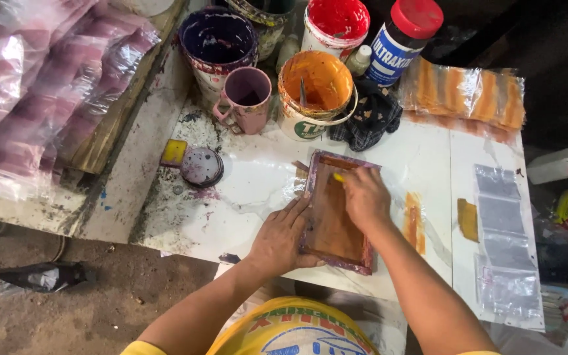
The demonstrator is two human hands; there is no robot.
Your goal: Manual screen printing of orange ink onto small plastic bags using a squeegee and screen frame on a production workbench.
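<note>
White tabletop (244, 197), paint-stained. One framed screen (333, 213) at near edge; left hand (281, 240) spread flat on its left rail, right hand (365, 197) pinching one yellow-tipped tool (339, 177). Four paint tubs and one pink mug (244, 98) far; open room right.

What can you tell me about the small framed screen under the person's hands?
The framed screen is a small rectangle with a wooden-looking frame stained purple, its mesh coated orange-brown. It lies flat on the white table. The left hand presses on its left edge; the right hand rests on the mesh, holding something yellow near the top.
</note>
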